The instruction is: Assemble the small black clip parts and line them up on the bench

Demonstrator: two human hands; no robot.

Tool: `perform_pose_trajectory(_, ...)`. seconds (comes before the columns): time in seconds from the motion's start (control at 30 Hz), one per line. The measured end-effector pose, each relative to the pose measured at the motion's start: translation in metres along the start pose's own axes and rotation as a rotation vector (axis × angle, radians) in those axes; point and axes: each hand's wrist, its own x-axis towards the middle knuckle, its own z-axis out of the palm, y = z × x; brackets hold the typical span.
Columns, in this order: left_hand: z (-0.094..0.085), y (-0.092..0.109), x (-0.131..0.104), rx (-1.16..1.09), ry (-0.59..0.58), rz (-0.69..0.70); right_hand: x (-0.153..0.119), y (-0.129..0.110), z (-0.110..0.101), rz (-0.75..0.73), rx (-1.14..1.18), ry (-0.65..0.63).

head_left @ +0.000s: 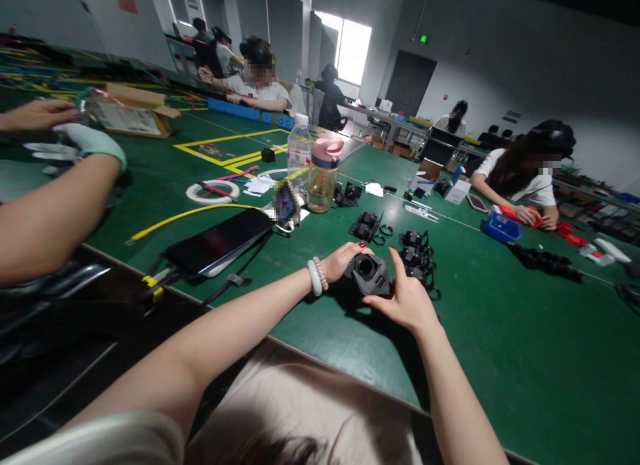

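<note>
Left fingers (347, 254) grip a black block (369, 274); right fingers (399, 266) gape beside it; beyond it stand gadgets (367, 226) and bottles (321, 188).

Pale clothing (300, 401) is worn; the left wrist (302, 286) is circled by a whitish bangle (313, 278) and pink beads (323, 274); nails (362, 245) are painted red.

Held black part (371, 283): matt, plastic-looking
Tabletop (500, 331): smooth, slight sheen
Black screen (225, 238): glossy, smooth
Carton (163, 109): matt cardboard
Bangle (315, 278): smooth, polished
</note>
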Motion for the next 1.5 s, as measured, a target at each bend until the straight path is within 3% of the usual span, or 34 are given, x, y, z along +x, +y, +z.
perform_pose_trajectory(0.17, 0.001, 0.006, -0.003, 0.077, -0.002, 0.050, -0.002, -0.002, -0.001, -0.097, 0.054, -0.005)
perform_pose_trajectory(0.53, 0.003, 0.002, -0.003, 0.088, 0.029, 0.046, -0.002, -0.007, 0.000, -0.014, 0.077, -0.015)
perform_pose_trajectory(0.83, 0.006, 0.003, -0.007, 0.258, 0.176, 0.162, -0.001, -0.011, 0.006, 0.016, 0.135, 0.031)
perform_pose_trajectory(1.5, 0.005, 0.006, -0.009, 0.209, 0.135, 0.268, -0.001, -0.007, 0.014, -0.037, 0.059, 0.125)
